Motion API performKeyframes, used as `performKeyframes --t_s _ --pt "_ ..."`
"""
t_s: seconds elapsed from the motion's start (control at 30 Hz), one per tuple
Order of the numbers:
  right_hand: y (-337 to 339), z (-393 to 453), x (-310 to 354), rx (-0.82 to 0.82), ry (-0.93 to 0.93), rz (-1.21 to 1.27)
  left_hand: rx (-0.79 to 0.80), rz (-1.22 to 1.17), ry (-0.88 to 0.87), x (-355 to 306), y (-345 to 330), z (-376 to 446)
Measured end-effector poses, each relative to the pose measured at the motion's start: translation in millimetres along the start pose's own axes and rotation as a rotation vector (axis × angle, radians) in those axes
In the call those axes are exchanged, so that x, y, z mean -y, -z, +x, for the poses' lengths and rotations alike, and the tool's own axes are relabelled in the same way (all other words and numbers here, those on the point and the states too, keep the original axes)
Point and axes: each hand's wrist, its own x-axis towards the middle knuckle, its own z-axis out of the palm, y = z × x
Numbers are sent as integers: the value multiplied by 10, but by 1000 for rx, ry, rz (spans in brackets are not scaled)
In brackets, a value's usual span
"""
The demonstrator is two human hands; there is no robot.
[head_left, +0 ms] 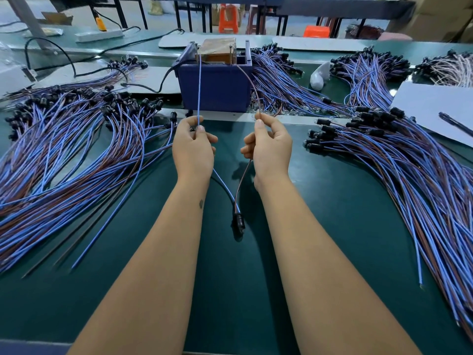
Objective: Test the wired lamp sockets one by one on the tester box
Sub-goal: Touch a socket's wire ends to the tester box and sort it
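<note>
A black socket (238, 221) hangs low between the two forearms, just above the green desk (230, 290), with two wires rising from it. The blue wire (199, 85) runs up through the left hand (193, 147), which pinches it between thumb and fingers, and goes on straight to the top of the tester box (216, 85). The brown wire (249, 83) climbs to the right hand (268, 147), pinched there the same way, and curves up to the box's top right. Whether the wire ends touch the contacts cannot be told.

The box is dark blue and stands at the far middle of the desk, just beyond the hands, with a brown block (218, 49) on top and a black cable (143, 84) leaving its left side.

A big heap of wired sockets (64, 139) fans out to the left, blue and brown leads with black sockets at the far ends. A like heap (409, 170) lies to the right, and more bundles (281, 85) sit behind, beside the box. A white sheet (435, 103) lies at the right edge, and a white lump (320, 75) stands near the box's right. Orange stools (229, 17) show beyond the desk.
</note>
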Motion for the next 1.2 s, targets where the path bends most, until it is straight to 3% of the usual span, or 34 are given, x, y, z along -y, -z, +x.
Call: performKeyframes --t_s 1.2 --pt "2 21 -44 23 6 15 25 60 42 -21 35 39"
